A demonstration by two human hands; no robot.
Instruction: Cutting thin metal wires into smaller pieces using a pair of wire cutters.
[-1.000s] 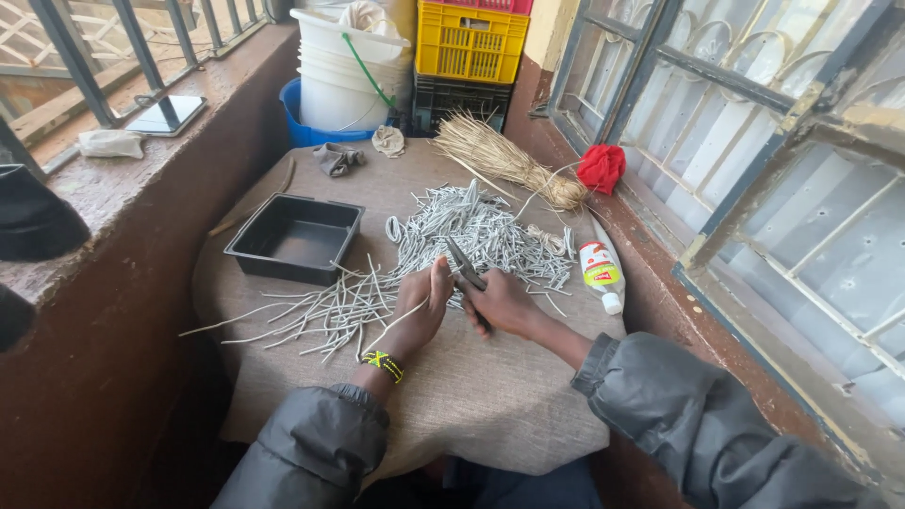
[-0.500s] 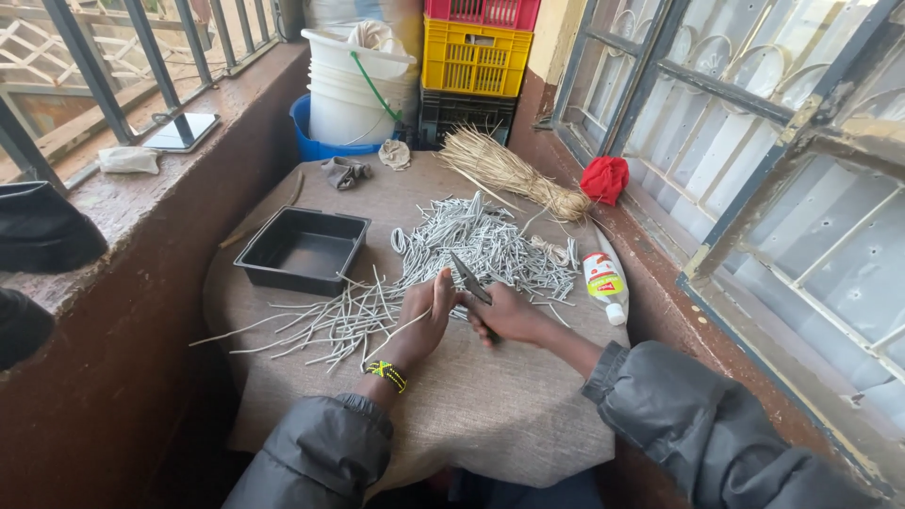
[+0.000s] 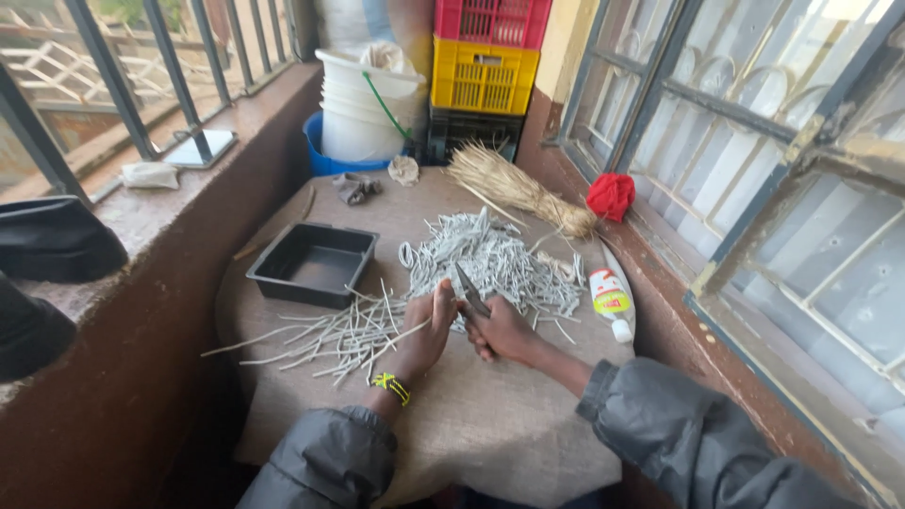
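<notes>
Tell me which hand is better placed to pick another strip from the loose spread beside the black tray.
Left, probably. The left hand lies right against the loose strips fanned out below the black tray. The right hand holds the scissors and sits farther from that spread.

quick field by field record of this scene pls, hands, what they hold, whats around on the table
setting: round cloth-covered table on a narrow balcony
left hand: pinching a thin grey strip
right hand: gripping scissors, blades pointing up and away
left of hands: loose straight grey strips
behind hands: heap of grey strips
tray: black tray, looks empty
right edge: glue bottle lying down
far side: straw bundle, red yarn ball, white buckets, stacked crates
</notes>
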